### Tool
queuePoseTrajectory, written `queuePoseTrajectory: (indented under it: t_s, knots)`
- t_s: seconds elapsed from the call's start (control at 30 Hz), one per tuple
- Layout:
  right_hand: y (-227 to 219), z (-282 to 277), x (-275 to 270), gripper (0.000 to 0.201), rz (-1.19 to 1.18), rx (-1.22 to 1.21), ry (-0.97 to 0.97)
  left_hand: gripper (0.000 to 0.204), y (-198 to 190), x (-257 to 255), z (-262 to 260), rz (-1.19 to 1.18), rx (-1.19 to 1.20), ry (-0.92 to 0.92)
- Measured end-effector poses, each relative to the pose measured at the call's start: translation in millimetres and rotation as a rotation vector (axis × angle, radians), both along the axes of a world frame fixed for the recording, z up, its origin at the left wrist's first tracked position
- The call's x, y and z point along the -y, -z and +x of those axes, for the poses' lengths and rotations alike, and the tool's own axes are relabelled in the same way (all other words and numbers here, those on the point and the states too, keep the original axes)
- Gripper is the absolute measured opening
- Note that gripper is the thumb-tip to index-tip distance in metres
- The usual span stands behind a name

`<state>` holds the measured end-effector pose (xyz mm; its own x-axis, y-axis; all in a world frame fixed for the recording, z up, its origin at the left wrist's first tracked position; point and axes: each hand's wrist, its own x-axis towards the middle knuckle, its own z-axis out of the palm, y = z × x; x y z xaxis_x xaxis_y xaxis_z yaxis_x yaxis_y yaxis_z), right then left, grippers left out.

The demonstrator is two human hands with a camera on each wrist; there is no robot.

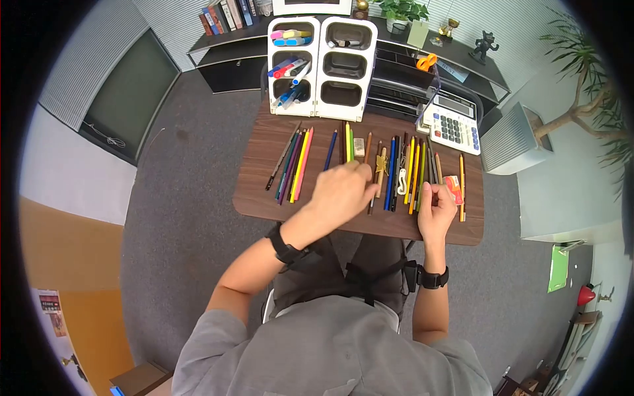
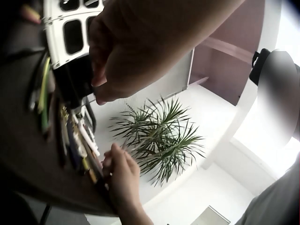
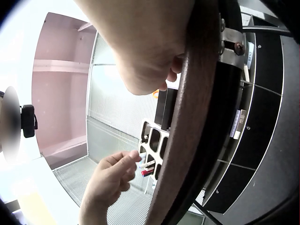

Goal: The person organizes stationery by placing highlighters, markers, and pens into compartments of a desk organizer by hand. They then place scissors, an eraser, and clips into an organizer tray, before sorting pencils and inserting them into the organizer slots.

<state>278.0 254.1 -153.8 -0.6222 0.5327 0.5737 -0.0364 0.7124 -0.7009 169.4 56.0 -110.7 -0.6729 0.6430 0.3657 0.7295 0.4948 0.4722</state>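
Observation:
My left hand (image 1: pixel 342 193) hovers over the middle of the brown table, fingers bent down and thumb apart, with nothing visible in its grasp. It covers the near ends of a blue pencil (image 1: pixel 331 150) and a yellow pencil (image 1: pixel 348 144); a grey eraser (image 1: pixel 358 147) lies just past its knuckles. At the right, my right hand (image 1: pixel 437 210) has loosely bent fingers at the near ends of several pencils, beside a red-and-white eraser (image 1: pixel 453 189). In the left wrist view, the right hand (image 2: pixel 123 180) shows beside the pencil row with thumb and finger apart.
Several pencils (image 1: pixel 300 165) lie at the left. Among those in the middle are a gold bow-shaped clip (image 1: pixel 382 165) and a white clip (image 1: pixel 401 181). A white organizer (image 1: pixel 319 69) holding markers stands at the back, with a calculator (image 1: pixel 452 125) and orange scissors (image 1: pixel 426 62) to its right.

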Motion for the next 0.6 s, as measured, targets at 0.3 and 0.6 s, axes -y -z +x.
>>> queuePoseTrajectory:
  t_s: [0.3,0.6]
  knots:
    - [2,0,-1,0.019,0.007,0.042,0.008,0.028,23,-27,22,-0.082,-0.012,-0.068]
    - [-1,-1,1,0.018,0.043,0.057,0.0,0.011,41,-41,28,-0.235,-0.23,-0.156]
